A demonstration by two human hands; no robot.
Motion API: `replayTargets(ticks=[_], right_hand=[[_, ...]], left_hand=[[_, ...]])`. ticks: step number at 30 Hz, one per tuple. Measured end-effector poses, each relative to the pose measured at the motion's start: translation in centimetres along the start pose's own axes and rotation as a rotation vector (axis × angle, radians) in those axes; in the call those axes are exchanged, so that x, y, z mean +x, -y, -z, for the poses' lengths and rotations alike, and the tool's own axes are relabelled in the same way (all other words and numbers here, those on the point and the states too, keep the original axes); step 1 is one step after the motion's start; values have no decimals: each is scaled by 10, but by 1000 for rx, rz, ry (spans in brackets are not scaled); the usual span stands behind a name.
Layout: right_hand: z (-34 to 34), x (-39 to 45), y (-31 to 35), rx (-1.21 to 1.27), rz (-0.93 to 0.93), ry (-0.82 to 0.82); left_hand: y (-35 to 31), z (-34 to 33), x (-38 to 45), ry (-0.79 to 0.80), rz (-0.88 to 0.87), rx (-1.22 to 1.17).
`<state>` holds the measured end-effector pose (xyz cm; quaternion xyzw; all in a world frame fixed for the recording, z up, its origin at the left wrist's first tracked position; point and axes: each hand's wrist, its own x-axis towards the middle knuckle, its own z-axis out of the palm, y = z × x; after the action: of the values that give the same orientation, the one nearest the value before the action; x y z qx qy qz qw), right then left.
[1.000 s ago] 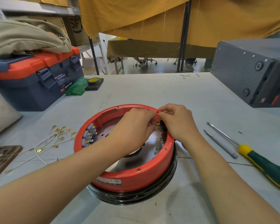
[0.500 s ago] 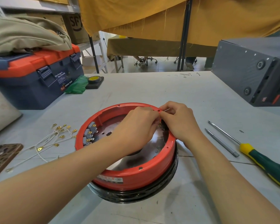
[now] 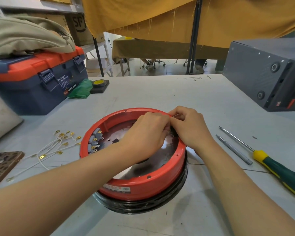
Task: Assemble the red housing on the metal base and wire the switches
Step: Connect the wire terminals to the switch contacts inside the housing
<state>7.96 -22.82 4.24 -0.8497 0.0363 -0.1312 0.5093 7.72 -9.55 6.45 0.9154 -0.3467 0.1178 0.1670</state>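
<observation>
The red housing [image 3: 140,186] sits on the metal base [image 3: 143,166], which has a black rim [image 3: 160,204]. Grey switches [image 3: 94,139] with brass tabs line the housing's left inner wall. My left hand [image 3: 143,138] reaches across the ring with its fingers curled. My right hand [image 3: 191,128] comes over the far right rim. Their fingertips meet at a dark switch [image 3: 173,131] on the right inner wall. There they pinch a thin white wire [image 3: 176,115], most of it hidden by the fingers.
Loose white wires with brass terminals [image 3: 58,143] lie left of the housing. A thin metal rod [image 3: 233,149] and a green-handled screwdriver [image 3: 283,172] lie to the right. A blue and orange toolbox [image 3: 36,82] stands back left, a grey box [image 3: 269,75] back right.
Both hands stay at the same spot on the right inner wall, with only small finger movements. The housing has not moved.
</observation>
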Motion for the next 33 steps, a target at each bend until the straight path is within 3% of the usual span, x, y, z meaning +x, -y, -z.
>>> replayTargets(ticks=[10, 33], right_hand=[[4, 2, -1, 24, 12, 33], [-1, 2, -3, -33, 49, 2]], left_hand=[[14, -1, -2, -47, 45, -114], [8, -2, -3, -33, -10, 20]])
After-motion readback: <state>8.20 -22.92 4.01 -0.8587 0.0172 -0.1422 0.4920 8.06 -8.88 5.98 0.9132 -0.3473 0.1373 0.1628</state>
